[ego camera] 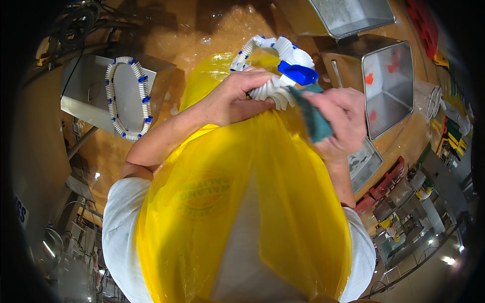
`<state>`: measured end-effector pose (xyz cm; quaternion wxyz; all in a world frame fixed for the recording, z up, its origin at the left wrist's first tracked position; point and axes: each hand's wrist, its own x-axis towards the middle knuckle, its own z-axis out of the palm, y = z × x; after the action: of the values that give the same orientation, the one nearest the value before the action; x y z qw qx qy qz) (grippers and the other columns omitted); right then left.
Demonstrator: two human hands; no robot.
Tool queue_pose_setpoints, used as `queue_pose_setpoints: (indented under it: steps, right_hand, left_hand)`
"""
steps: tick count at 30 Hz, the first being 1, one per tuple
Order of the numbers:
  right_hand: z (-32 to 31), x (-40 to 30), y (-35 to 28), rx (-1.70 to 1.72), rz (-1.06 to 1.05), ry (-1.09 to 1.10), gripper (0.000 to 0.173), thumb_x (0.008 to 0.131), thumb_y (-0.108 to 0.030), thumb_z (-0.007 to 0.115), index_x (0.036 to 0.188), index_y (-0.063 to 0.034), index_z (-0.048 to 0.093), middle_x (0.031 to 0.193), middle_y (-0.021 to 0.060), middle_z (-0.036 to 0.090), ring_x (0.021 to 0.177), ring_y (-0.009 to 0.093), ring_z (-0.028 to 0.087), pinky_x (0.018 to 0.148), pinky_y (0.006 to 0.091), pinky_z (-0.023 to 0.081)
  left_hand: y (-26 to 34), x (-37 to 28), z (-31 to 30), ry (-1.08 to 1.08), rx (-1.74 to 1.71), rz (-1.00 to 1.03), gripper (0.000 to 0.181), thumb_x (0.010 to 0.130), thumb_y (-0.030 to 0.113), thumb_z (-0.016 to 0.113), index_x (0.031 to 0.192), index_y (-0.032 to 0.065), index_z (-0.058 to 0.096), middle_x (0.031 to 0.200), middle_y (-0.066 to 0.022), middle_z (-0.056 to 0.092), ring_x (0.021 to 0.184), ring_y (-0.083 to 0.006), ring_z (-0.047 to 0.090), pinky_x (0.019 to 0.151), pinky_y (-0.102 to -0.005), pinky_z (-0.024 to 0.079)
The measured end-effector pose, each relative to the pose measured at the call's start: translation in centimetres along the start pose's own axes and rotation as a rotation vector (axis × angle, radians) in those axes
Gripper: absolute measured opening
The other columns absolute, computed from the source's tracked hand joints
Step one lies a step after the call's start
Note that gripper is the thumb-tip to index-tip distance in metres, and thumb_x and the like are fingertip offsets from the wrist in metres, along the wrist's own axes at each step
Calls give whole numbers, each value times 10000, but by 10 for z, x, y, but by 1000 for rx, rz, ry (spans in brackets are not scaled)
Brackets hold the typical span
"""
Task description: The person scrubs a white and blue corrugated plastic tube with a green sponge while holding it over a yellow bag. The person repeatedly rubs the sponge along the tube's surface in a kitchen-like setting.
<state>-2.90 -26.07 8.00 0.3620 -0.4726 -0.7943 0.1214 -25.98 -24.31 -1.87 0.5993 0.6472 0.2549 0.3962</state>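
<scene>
My left hand (237,92) grips a white ribbed plastic chain belt (293,51) in front of my yellow plastic apron (223,159). The belt curves away from me in a loop, with small blue pieces along it. A larger blue scoop-shaped flight (299,73) stands up from the belt just beyond my fingers. In my right hand (343,117), blurred by motion, is a green scouring pad or cloth (315,113). Its upper edge meets the belt's white ribs beside the blue flight. My left fingertips are partly hidden behind the ribs.
To the left, a similar white-and-blue belt loop (146,91) lies on a stainless steel box (85,75). Steel tubs stand at right; one tub (390,102) has orange-red scraps inside. Coiled black hose (77,22) hangs upper left. Red crates (386,181) sit lower right on the wet brown floor (182,41).
</scene>
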Motion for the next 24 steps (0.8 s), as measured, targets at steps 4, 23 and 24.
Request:
queue_pose_setpoints:
  steps: [4,23,24]
  right_hand:
    - [15,-3,-4,-46,-63,-122,377,696,-169,826,1071,-195,849,1017,-35,698,943,212,594,913,410,405]
    - [23,-17,-6,244,252,156,421,647,-30,866,1056,-129,874,1078,22,700,1003,218,652,821,357,544]
    - [19,-8,-9,188,187,52,453,658,-21,856,1094,-144,864,1080,18,700,1011,226,649,846,370,523]
  left_hand:
    - [6,-2,-7,-58,43,-8,346,816,-12,806,1140,74,719,991,-83,720,969,-325,673,883,-418,495]
    - [7,-17,2,242,212,-101,375,850,-91,784,1192,63,783,1185,-114,781,1113,-286,725,995,-398,553]
    - [5,-13,10,323,190,-47,399,762,-64,794,1133,86,792,963,-71,734,916,-281,683,881,-387,515]
